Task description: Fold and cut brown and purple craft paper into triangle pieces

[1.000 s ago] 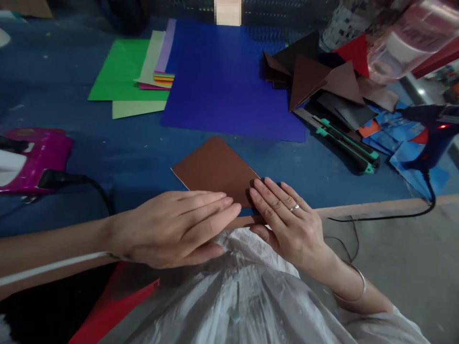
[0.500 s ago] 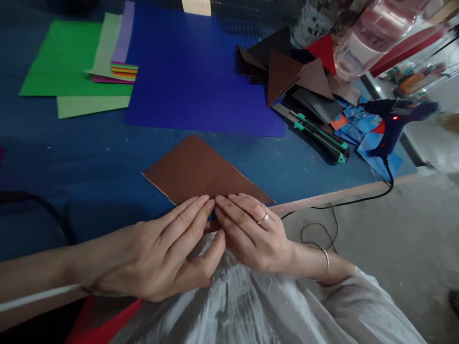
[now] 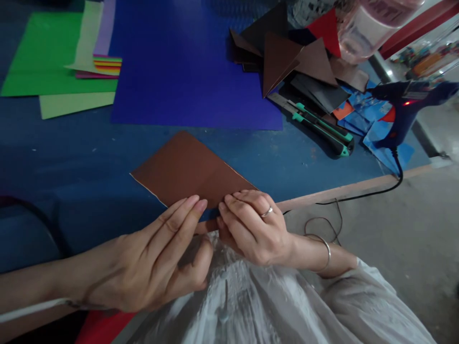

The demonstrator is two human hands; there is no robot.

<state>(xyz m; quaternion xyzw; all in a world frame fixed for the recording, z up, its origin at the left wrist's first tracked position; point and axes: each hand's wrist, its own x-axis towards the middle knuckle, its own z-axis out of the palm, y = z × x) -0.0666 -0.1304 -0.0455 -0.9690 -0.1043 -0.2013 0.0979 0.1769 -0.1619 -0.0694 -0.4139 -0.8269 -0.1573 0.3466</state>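
Note:
A folded brown paper sheet (image 3: 190,169) lies on the blue table (image 3: 71,157), its near corner at the table's front edge. My left hand (image 3: 158,258) rests its stretched fingertips on the paper's near edge. My right hand (image 3: 251,224), with a ring and a bangle, curls its fingers onto the same edge and pinches it, thumb underneath. The two hands' fingertips are almost touching.
A large dark blue sheet (image 3: 186,62), green (image 3: 53,52) and pale sheets lie behind. At the back right are folded brown and black triangles (image 3: 287,57), a green-handled cutter (image 3: 319,126) and a blue glue gun (image 3: 405,105) with its cord. Red paper (image 3: 100,327) lies on my lap.
My hands slid along the paper's near edge and came together at its middle; my right hand went from lying flat to curled and pinching the edge. The camera view shifted right.

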